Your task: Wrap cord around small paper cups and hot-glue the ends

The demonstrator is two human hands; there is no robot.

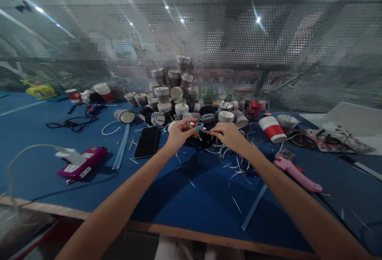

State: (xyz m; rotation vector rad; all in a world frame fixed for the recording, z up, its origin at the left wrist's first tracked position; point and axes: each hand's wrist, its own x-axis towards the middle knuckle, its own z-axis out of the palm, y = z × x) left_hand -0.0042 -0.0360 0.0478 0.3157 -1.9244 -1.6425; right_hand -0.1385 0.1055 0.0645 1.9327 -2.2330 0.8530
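Note:
My left hand (180, 133) pinches a small teal-and-red piece (199, 127) over the middle of the table; its exact kind is too small to make out. To its right, my right hand (227, 134) has thumb and forefinger closed together close to that piece. Something thin and dark seems to be at those fingertips, but I cannot tell what. Just behind both hands stand and lie several small grey-and-white bucket-like cups (226, 116), some with thin loop handles. White scraps of cord (222, 151) are scattered beneath and beside the right hand.
A stack of small cups (162, 94) rises against a perforated metal screen (209, 33). On the blue table (179, 208) lie a black phone (146, 142), a purple power strip (83, 163), a pink glue gun (298, 172), a red-and-white paper cup (272, 129) and clear sticks (253, 208).

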